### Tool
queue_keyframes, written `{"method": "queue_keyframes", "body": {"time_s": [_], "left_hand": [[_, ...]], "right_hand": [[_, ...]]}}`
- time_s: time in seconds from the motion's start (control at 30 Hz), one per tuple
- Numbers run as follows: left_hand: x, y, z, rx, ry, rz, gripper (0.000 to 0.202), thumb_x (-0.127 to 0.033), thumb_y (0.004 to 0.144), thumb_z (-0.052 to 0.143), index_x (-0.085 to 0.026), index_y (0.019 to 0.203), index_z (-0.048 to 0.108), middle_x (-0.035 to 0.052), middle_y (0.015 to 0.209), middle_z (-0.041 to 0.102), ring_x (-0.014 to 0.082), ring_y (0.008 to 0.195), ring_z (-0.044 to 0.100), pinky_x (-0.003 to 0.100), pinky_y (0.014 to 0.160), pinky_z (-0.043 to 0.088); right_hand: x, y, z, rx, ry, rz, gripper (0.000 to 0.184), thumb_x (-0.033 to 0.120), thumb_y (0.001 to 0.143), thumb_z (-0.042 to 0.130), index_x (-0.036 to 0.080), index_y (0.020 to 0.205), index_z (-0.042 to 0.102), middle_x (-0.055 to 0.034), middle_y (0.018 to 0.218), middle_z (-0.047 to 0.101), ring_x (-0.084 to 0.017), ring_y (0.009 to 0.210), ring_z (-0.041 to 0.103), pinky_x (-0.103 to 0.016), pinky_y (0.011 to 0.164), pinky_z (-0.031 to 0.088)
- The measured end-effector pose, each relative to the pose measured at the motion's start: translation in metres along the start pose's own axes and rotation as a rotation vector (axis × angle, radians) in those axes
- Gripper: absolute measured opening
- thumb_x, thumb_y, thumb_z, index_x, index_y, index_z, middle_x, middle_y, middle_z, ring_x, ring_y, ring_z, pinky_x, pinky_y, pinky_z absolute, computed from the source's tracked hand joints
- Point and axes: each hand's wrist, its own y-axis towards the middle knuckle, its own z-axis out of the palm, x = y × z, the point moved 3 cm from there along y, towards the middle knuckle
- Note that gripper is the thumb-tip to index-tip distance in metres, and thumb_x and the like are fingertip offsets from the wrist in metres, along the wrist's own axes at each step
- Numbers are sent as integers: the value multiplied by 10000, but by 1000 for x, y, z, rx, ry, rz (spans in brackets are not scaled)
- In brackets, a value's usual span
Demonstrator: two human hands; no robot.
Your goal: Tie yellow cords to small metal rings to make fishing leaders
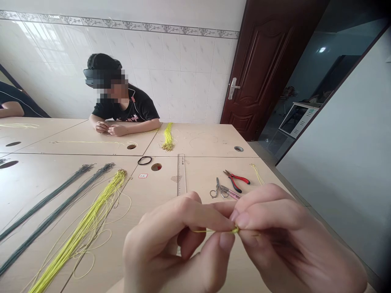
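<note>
Close to the camera, my left hand (180, 240) and my right hand (284, 232) meet with their fingertips pinched together. Between them runs a thin yellow cord (201, 231), with a small yellow knot or loop (235, 230) at the fingertips. The thumb and index finger of my left hand grip the cord just left of the knot. My right fingers pinch the knot from the other side and hide part of it. On the table to the left lies a long bundle of yellow cords (82, 228), some strands looping loose.
Beyond my hands lie red-handled pliers (236, 179), small scissors (218, 189), a clear ruler (181, 175) and a black ring band (144, 160). Two dark green cord bundles (58, 211) stretch across the left. A person (122, 101) sits opposite, beside another yellow bundle (168, 136).
</note>
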Motion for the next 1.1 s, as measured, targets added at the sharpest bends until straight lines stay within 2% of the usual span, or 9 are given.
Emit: {"method": "queue_keyframes", "body": {"time_s": [0.33, 0.5, 0.57, 0.73, 0.9, 1.0, 1.1], "left_hand": [[-2, 0, -4, 31, 14, -2, 150, -136, 791, 568, -272, 730, 575, -56, 454, 380, 139, 527, 578, 223, 380, 319], [-6, 7, -7, 99, 49, 28, 160, -95, 763, 593, -252, 734, 591, -63, 473, 438, 129, 545, 603, 190, 393, 365], [-7, 8, -8, 123, 74, 41, 165, -80, 762, 592, -244, 746, 589, -62, 485, 453, 131, 578, 620, 176, 403, 381], [-8, 6, -11, 165, 76, 62, 170, -62, 777, 572, -231, 757, 573, -59, 503, 465, 127, 583, 622, 169, 444, 434], [-6, 6, -11, 172, 86, 65, 230, -5, 752, 501, -227, 780, 556, -63, 492, 461, 130, 612, 641, 159, 476, 466], [-6, 7, -11, 175, 76, 65, 211, -12, 762, 501, -217, 766, 553, -44, 560, 562, 117, 565, 620, 168, 454, 449], [-6, 7, -11, 182, 74, 73, 199, -20, 777, 511, -213, 773, 560, -16, 655, 646, 114, 545, 610, 181, 443, 432]], "right_hand": [[1, 2, 0, 29, -4, -11, 287, -23, 776, 594, 182, 973, 631, 11, 911, 680, -122, 865, 654, -220, 772, 582], [1, -1, -3, -33, -165, 6, 69, 179, 864, 617, 238, 897, 630, 38, 826, 662, -114, 861, 660, -195, 737, 585], [2, -1, -3, 6, -244, -16, 29, 215, 873, 612, 243, 876, 616, 47, 797, 658, -105, 838, 666, -186, 723, 589], [6, 1, -7, 64, -289, 11, 29, 225, 884, 599, 252, 895, 592, 65, 842, 664, -102, 841, 677, -204, 773, 607], [6, 0, -6, 116, -250, -1, 80, 166, 871, 607, 234, 910, 589, 56, 859, 652, -96, 832, 676, -199, 834, 595], [5, 0, -5, 110, -211, 3, 89, 133, 875, 592, 212, 914, 587, 42, 890, 654, -100, 870, 675, -191, 865, 582], [5, 2, -6, 146, -258, -58, 72, 181, 870, 612, 230, 915, 584, 62, 860, 650, -83, 816, 679, -165, 846, 584]]}}
